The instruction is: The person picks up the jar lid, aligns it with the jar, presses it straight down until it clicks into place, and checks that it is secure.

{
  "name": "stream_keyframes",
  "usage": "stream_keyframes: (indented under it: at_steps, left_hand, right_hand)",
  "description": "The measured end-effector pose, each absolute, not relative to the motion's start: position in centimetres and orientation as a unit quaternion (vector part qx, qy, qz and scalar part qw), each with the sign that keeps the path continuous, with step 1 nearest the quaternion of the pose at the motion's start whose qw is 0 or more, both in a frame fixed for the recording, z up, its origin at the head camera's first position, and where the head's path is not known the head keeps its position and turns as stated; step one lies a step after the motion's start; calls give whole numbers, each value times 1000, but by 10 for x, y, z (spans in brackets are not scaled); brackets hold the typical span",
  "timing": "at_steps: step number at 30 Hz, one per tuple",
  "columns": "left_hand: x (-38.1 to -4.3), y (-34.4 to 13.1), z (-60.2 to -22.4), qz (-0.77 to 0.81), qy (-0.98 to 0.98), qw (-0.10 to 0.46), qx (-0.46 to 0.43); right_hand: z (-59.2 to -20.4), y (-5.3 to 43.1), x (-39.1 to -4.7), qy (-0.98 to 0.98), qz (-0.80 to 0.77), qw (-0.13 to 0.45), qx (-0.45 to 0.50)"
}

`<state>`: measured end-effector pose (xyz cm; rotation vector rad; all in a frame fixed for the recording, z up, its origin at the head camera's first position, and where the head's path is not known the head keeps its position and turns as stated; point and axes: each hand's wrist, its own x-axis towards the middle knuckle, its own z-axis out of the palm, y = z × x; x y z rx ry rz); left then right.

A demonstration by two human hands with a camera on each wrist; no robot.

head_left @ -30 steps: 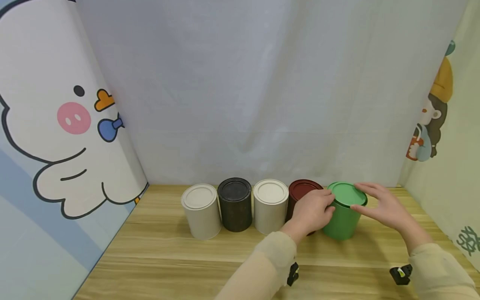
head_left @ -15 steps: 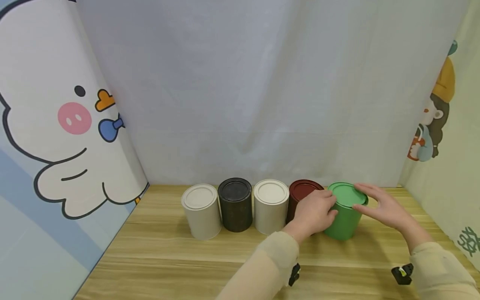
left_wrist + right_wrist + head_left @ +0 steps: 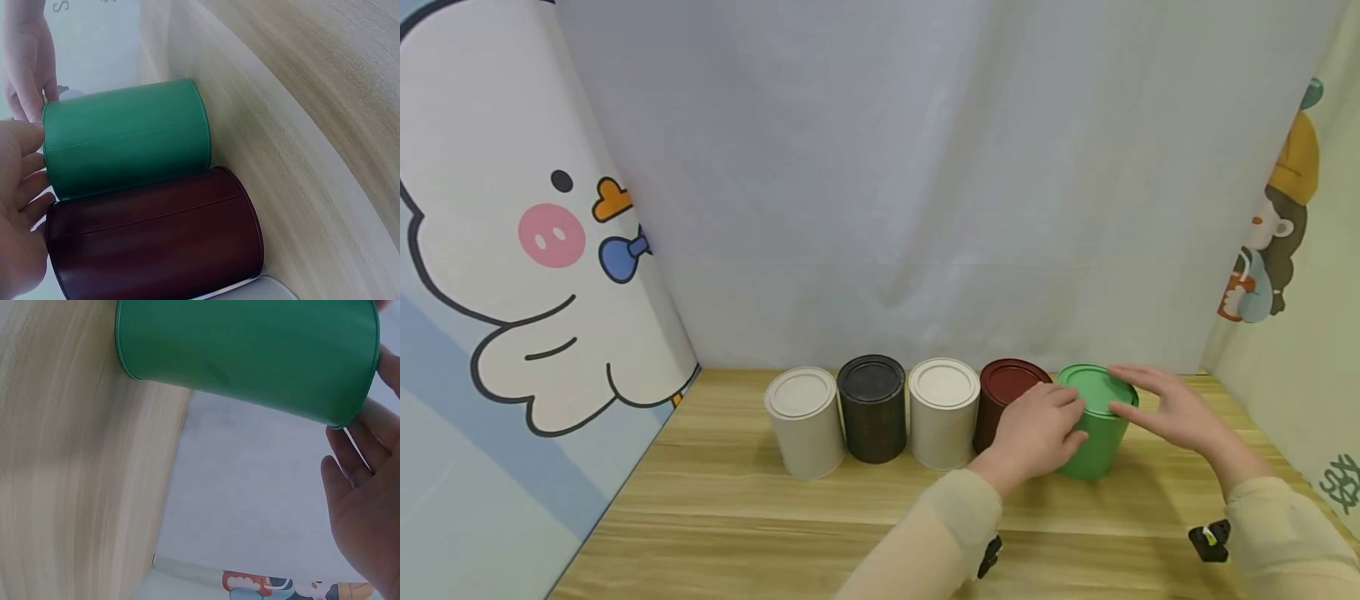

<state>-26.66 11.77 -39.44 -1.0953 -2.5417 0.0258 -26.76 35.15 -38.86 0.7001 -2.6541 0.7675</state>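
At the right end of a row of lidded cans stands the green can (image 3: 1086, 446), upright, its lid (image 3: 1093, 387) level on its rim. My left hand (image 3: 1037, 425) lies over the near side of the dark red can (image 3: 156, 240), its fingertips at the left edge of the green lid. On the opposite side, my right hand (image 3: 1180, 417) spans the lid's edge, thumb toward me and fingers farther back. Fairly straight right fingers (image 3: 369, 437) show at the rim in the right wrist view. The dark red can touches or nearly touches the green one; my left hand partly hides both.
Left of the dark red can stand a white can (image 3: 943, 429), a black can (image 3: 874, 425) and an off-white can (image 3: 808, 437). A wooden tabletop (image 3: 760, 533) bears them all. Close behind hangs a pale curtain (image 3: 865, 208); a printed wall (image 3: 1277, 400) borders the right side.
The dark gap under the green lid's edge has vanished and the lid now lies level. My left hand has shifted slightly right; the right hand stays at the lid's edge.
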Motion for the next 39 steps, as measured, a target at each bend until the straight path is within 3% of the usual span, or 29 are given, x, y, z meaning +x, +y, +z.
stream_keyframes:
  at_steps: [39]
  left_hand:
    - [-265, 122, -398, 35, -914, 172, -367]
  right_hand:
    - [-370, 346, -271, -947, 224, 59, 223]
